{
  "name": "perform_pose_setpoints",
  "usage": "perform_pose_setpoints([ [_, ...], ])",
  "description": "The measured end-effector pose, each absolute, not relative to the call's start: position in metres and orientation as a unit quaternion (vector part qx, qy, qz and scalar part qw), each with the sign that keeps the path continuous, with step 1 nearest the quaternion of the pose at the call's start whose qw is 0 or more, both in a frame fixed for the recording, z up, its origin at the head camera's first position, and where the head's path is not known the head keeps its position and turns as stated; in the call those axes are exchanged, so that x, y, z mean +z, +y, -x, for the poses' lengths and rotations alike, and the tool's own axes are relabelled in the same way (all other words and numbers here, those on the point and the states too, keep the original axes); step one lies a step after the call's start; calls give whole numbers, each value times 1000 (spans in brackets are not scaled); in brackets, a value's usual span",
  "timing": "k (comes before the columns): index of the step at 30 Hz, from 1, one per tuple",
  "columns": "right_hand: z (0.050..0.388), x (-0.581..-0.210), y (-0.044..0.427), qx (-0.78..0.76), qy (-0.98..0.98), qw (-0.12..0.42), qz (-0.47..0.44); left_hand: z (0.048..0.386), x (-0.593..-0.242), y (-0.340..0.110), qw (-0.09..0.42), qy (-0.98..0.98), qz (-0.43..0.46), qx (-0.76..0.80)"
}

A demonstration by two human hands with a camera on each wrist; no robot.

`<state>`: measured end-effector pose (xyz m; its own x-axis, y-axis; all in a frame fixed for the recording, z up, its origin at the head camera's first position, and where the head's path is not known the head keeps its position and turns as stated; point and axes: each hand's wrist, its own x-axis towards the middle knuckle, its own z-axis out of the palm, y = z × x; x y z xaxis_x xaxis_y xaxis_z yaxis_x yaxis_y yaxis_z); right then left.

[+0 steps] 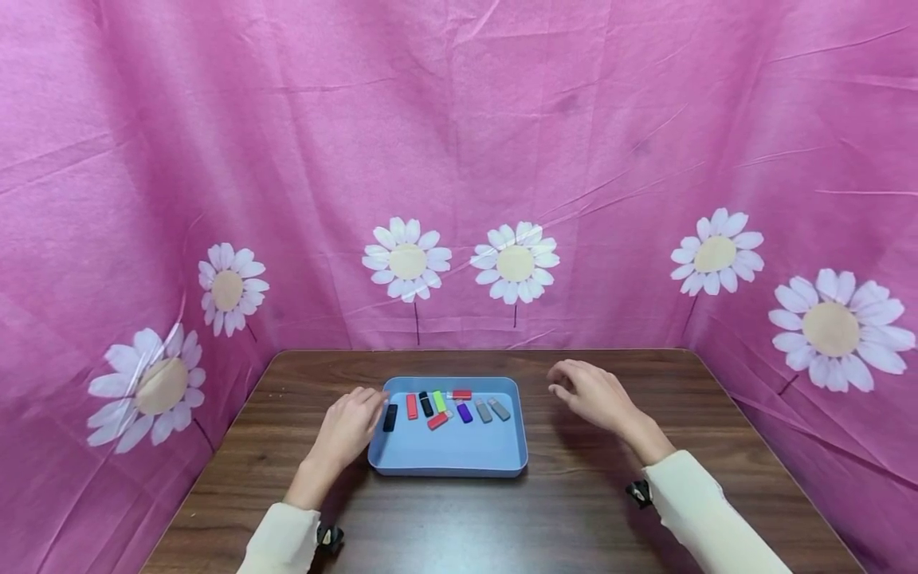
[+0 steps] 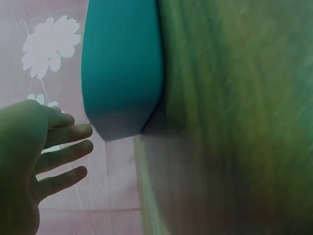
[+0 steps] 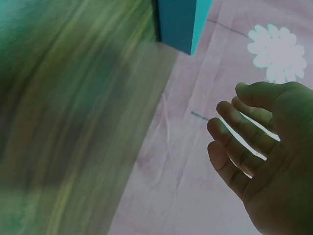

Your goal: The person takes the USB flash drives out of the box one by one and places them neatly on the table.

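Nearest, two cream sleeves (image 1: 276,536) extend over a dark wood-grain worktop (image 1: 459,522). The left hand (image 1: 347,426) is at the left side of a shallow blue tray (image 1: 448,462), fingers relaxed and spread, its grip holding nothing; whether it touches the rim is unclear. In the tray, mostly toward its far half, lie nine small sticks (they look like USB drives): two black (image 1: 390,418), three red (image 1: 412,407), one lime green (image 1: 439,401), one purple (image 1: 464,412) and two grey (image 1: 499,410). The right hand (image 1: 594,396) hovers to the tray's right, well apart from it, fingers loosely bent, its grip likewise without a hold. This seems a pause between grasps; picking up a stick would call for bringing fingertips inside the rim and pinching. Behind everything hangs a pink curtain (image 1: 466,119) printed with white daisies (image 1: 407,261).
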<state>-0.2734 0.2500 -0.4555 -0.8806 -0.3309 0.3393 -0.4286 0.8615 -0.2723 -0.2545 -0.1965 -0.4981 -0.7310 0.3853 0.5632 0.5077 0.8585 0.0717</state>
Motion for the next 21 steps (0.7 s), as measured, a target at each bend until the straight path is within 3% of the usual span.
perform_pose_setpoints([
  [8, 282, -441, 226, 159, -951, 124, -233, 239, -505, -189, 221, -942, 231, -104],
  [17, 293, -430, 206, 137, -948, 88, -274, 229, -512, -186, 102, -966, 202, -123],
  [21, 299, -424, 196, 132, -941, 76, -302, 227, -514, -185, 78, -971, 191, -123],
])
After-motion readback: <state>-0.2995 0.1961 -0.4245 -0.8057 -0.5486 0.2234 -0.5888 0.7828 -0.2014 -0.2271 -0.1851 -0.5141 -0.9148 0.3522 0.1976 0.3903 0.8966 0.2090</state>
